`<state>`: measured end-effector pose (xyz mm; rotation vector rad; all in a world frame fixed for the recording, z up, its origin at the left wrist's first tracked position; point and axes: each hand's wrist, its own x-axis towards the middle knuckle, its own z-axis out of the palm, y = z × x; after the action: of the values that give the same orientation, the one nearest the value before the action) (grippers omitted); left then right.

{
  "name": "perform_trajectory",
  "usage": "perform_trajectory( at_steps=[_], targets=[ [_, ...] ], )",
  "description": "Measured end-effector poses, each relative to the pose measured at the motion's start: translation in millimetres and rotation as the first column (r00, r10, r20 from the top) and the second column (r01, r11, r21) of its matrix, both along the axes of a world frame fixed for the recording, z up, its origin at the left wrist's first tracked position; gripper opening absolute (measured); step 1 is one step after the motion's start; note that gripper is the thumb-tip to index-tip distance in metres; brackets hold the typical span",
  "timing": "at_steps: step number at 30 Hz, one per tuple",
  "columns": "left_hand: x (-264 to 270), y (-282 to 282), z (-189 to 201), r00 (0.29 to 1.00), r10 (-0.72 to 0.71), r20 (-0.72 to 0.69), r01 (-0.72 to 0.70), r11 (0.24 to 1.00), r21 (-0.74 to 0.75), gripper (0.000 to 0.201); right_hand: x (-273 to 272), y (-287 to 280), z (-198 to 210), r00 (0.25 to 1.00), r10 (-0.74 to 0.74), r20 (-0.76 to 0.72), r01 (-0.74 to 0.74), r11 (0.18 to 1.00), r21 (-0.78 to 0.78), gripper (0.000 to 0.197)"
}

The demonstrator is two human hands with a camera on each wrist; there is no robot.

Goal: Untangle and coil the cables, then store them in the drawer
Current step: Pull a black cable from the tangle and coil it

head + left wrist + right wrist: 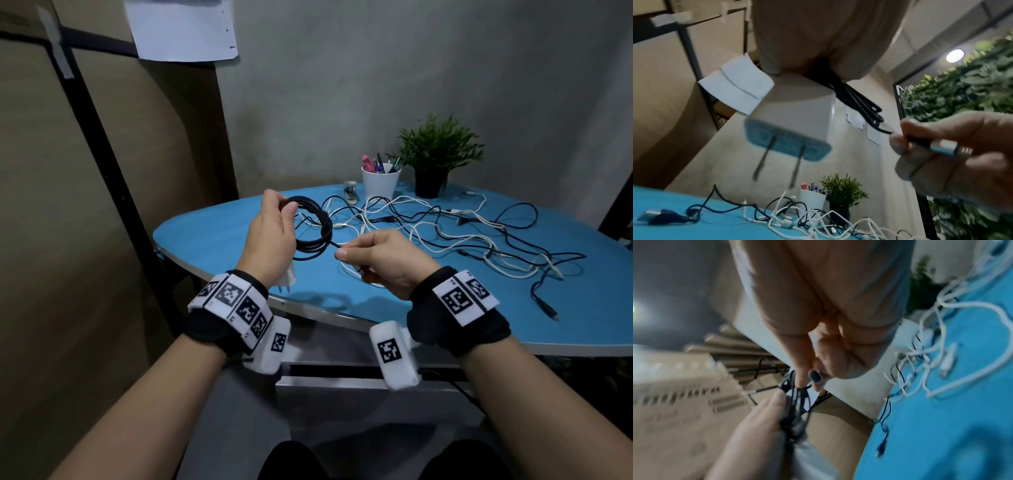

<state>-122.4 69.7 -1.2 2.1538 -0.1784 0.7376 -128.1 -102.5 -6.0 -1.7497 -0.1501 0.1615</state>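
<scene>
My left hand (279, 214) grips a coiled black cable (317, 236) above the near left part of the blue table (212, 240). A white plug adapter (793, 120) hangs below that palm, prongs down. My right hand (346, 251) pinches the free end of the same cable just right of the coil. The cable's silver connector (943, 146) lies between its fingers, and its dark tip (815, 377) shows between the fingertips. A tangle of black and white cables (455, 233) sprawls over the table's middle and right. A grey drawer (342, 383) sits under the table edge, slightly open.
A white cup of pens (380, 180) and a small potted plant (435, 154) stand at the table's back. A small stapler-like item (350, 192) lies left of the cup. A black frame with brown panels (102, 154) stands at left. A loose black plug (548, 310) lies near the right front edge.
</scene>
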Motion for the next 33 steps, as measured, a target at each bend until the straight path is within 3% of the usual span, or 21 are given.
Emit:
perform_trajectory(
  at_steps=[3,6,8,10,13,17,20,25,28,33],
  targets=[
    [1,-5,-2,1.000,-0.002,0.030,-0.001,0.992,0.123,0.015,-6,-6,2,0.979,0.095,-0.181,-0.037,0.954,0.297,0.009],
    [0,-15,-10,0.999,-0.027,0.021,0.023,0.986,0.168,0.016,-9,-10,8,0.950,0.148,-0.276,0.033,0.830,0.557,0.014],
    [-2,-24,-16,0.998,-0.067,0.006,0.065,0.983,0.173,0.015,-10,-13,11,0.937,0.168,-0.307,0.094,0.726,0.681,0.015],
    [-4,-30,-21,0.994,-0.109,-0.007,0.109,0.981,0.159,0.012,-10,-14,11,0.938,0.158,-0.310,0.127,0.673,0.729,0.013],
    [-5,-37,-25,0.983,-0.186,0.012,0.184,0.978,0.100,0.011,-8,-16,7,0.964,0.068,-0.258,0.141,0.689,0.711,0.011],
    [-8,-45,-23,0.971,-0.239,0.003,0.239,0.971,-0.004,0.015,-7,-13,-1,0.985,-0.127,-0.113,0.167,0.843,0.511,0.011],
    [-8,-48,-17,0.970,-0.242,-0.005,0.242,0.969,-0.053,0.016,-5,-11,-6,0.972,-0.231,0.040,0.202,0.910,0.362,0.019],
    [-6,-48,-14,0.969,-0.245,-0.019,0.235,0.949,-0.211,0.018,-10,-8,1,0.987,-0.149,0.065,0.098,0.864,0.493,0.021],
    [-4,-47,-13,0.963,-0.267,-0.037,0.245,0.924,-0.293,0.019,-11,-8,5,0.986,-0.148,0.076,0.094,0.873,0.479,0.024],
    [-1,-45,-9,0.966,-0.255,-0.045,0.238,0.943,-0.234,0.021,-9,-10,7,0.991,-0.130,-0.011,0.119,0.872,0.475,0.029]
  ],
)
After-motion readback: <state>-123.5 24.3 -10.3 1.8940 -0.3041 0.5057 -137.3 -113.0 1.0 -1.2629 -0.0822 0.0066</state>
